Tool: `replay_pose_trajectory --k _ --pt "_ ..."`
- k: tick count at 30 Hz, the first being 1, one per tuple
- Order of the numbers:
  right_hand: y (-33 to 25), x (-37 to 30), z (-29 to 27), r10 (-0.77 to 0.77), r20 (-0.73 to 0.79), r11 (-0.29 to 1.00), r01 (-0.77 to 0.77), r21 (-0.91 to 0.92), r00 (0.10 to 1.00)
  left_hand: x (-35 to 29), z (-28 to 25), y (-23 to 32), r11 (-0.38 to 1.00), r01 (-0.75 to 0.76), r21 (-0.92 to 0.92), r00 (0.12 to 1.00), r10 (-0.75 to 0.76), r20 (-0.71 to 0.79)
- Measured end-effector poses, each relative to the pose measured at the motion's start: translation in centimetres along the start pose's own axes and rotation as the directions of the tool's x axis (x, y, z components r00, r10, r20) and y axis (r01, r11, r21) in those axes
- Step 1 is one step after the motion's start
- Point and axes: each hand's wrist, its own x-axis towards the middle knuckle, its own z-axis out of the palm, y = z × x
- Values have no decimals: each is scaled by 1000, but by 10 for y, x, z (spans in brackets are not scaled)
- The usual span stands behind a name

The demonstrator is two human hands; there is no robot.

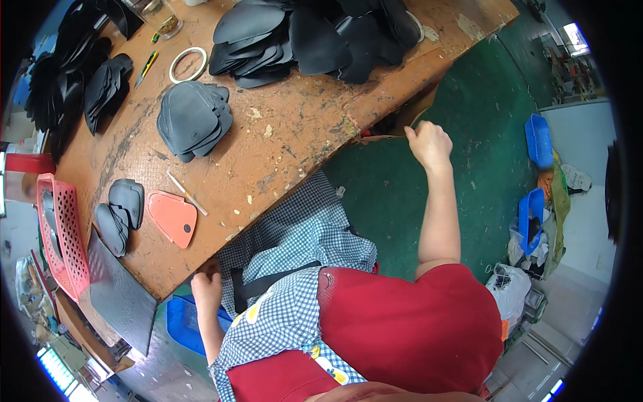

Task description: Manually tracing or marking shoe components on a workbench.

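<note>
right hand (429,142) at 2 o'clock, near the recess (416,108) under the table (288,151): fingers folded in; cannot tell if they grip anything. recess contents lost in shadow. left hand (207,281) at 8 o'clock, by the table edge: fingers curled, tips hidden, any pinch unclear. coral panel (172,218) flat at 9. grey-black stack (194,120) at 10, lower layers mostly covered. black heap (321,43) at 12, cut off above.

Workroom with a green floor (495,100)
A worn wooden table (288,147) stands at left, a pale wall (596,221) at far right, a bright light (575,37) at upper right.
</note>
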Motion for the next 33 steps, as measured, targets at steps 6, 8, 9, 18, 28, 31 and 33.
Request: replay_pose_trajectory --k 6,8,9,18,28,31,33 --pt "-23 27 164 -317 659 871 485 -83 682 63 -1 -38 971 196 138 973 -209 93" --pt "-88 22 193 -470 749 839 499 215 467 80 9 -74 931 223 288 954 -269 133" --pt "-107 32 244 -549 659 829 433 353 514 105 4 -73 934 208 289 957 -256 137" --pt "-207 59 284 -460 656 779 -84 622 599 187 -15 -108 644 431 -632 870 -111 480" --pt "-243 99 224 -451 692 889 351 293 564 282 28 -162 -134 337 -932 932 -90 350" --pt "-258 89 124 -634 660 590 804 78 402 326 27 -91 -14 249 -969 955 -165 247" --pt "-286 76 49 -649 693 741 467 483 313 383 5 -50 104 197 -975 963 -206 173"
